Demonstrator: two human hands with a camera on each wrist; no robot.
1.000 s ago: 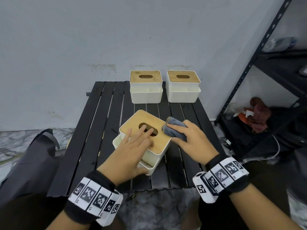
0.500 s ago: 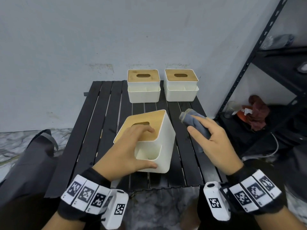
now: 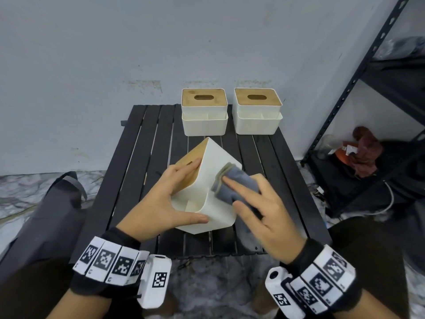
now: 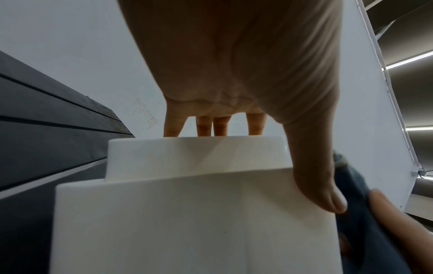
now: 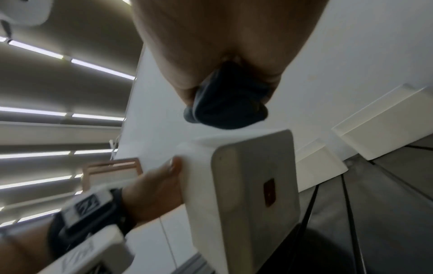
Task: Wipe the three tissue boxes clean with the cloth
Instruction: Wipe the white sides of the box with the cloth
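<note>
A dark bag (image 3: 46, 210) lies on the floor at the far left, beside the black slatted surface (image 3: 135, 171). The left hand (image 3: 158, 203) grips the near tissue box (image 3: 216, 162), which is tipped up on the surface so its wooden lid (image 3: 187, 161) faces left; the fingers (image 3: 184, 169) lie across the lid and the thumb (image 3: 190, 218) presses the white front wall. Just to the right, the right hand (image 3: 266, 212) pinches a folded grey cloth (image 3: 232, 183) and holds it against the box's upturned white side. Behind, the left far tissue box (image 3: 204, 111) and the right far tissue box (image 3: 257, 111) stand upright side by side at the wall. At the far right a black shelf rack (image 3: 358, 93) holds a reddish rag (image 3: 365, 146).
</note>
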